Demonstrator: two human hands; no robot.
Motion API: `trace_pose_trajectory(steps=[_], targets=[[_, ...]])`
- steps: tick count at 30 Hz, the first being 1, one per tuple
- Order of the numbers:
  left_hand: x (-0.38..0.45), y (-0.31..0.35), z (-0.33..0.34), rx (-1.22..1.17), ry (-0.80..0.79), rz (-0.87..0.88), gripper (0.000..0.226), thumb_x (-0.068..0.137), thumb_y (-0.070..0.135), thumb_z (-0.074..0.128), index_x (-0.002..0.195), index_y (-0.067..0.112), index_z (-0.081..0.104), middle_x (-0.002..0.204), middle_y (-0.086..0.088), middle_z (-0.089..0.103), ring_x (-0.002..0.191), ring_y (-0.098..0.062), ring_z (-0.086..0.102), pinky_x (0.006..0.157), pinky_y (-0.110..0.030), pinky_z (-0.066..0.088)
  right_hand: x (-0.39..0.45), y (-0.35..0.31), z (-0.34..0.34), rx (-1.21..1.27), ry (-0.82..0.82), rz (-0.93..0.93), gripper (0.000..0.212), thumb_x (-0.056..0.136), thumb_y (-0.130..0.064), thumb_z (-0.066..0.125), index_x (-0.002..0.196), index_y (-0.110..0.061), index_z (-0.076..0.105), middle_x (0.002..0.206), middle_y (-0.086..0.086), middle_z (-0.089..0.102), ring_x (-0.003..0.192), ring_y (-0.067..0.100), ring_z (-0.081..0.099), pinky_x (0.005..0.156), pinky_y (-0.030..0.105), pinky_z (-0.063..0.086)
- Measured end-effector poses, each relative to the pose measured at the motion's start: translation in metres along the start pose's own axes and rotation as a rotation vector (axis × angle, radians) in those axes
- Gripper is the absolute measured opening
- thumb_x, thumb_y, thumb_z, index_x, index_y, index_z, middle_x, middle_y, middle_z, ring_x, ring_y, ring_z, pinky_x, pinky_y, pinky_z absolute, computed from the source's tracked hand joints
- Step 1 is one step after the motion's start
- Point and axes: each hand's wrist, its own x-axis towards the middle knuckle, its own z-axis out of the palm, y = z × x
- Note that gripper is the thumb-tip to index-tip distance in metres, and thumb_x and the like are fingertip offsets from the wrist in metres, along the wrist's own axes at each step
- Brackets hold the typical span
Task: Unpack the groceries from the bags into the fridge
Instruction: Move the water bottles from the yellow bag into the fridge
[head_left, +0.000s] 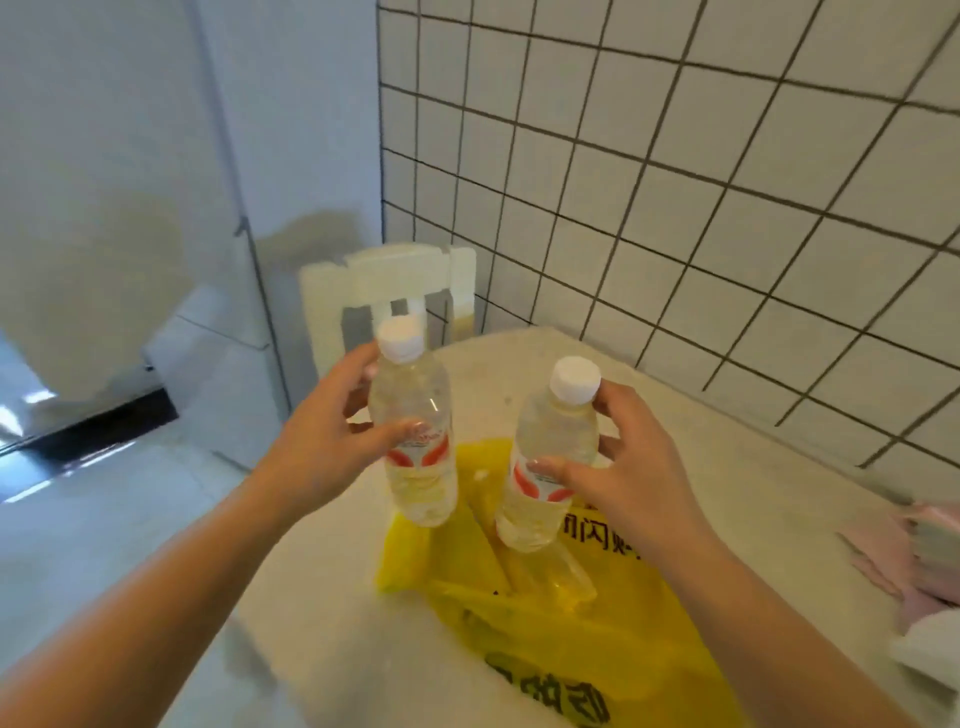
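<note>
Each hand grips a capped water bottle upright above the yellow bag (571, 639) on the tabletop (727, 467): left hand (332, 441) one bottle (415, 436), right hand (618, 467) the other (550, 457).

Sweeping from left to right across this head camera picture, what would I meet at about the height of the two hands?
Left hand → left bottle → right bottle → right hand → pink cloth at the table's right edge.
</note>
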Motion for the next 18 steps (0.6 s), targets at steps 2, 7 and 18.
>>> trace_pose_trajectory(steps=[2, 7, 18], targets=[[-0.019, -0.007, -0.041, 0.021, 0.044, -0.021, 0.062, 0.071, 0.024, 0.072, 0.120, 0.044, 0.040, 0.111, 0.021, 0.055, 0.101, 0.001, 0.058, 0.077, -0.019, 0.052, 0.003, -0.026, 0.028, 0.012, -0.063, -0.054, 0.068, 0.064, -0.022, 0.085, 0.103, -0.054, 0.038, 0.109, -0.031, 0.047, 0.103, -0.006, 0.049, 0.085, 0.020, 0.046], [-0.073, -0.021, -0.147, 0.089, 0.159, -0.046, 0.068, 0.072, 0.026, 0.072, 0.131, 0.031, 0.040, 0.114, 0.017, 0.055, 0.101, 0.000, 0.058, 0.067, -0.010, 0.050, 0.003, -0.092, 0.110, 0.023, -0.166, -0.187, 0.069, 0.065, -0.019, 0.084, 0.106, -0.052, 0.040, 0.109, -0.028, 0.048, 0.100, -0.008, 0.048, 0.078, 0.011, 0.044], [-0.185, -0.042, -0.402, 0.124, 0.374, -0.065, 0.060, 0.067, 0.028, 0.075, 0.116, 0.044, 0.044, 0.103, 0.024, 0.058, 0.086, 0.009, 0.061, 0.066, -0.008, 0.051, 0.007, -0.260, 0.324, 0.136, -0.327, -0.303, 0.061, 0.068, -0.020, 0.082, 0.120, -0.029, 0.051, 0.116, -0.006, 0.057, 0.107, 0.013, 0.058, 0.086, 0.041, 0.055]])
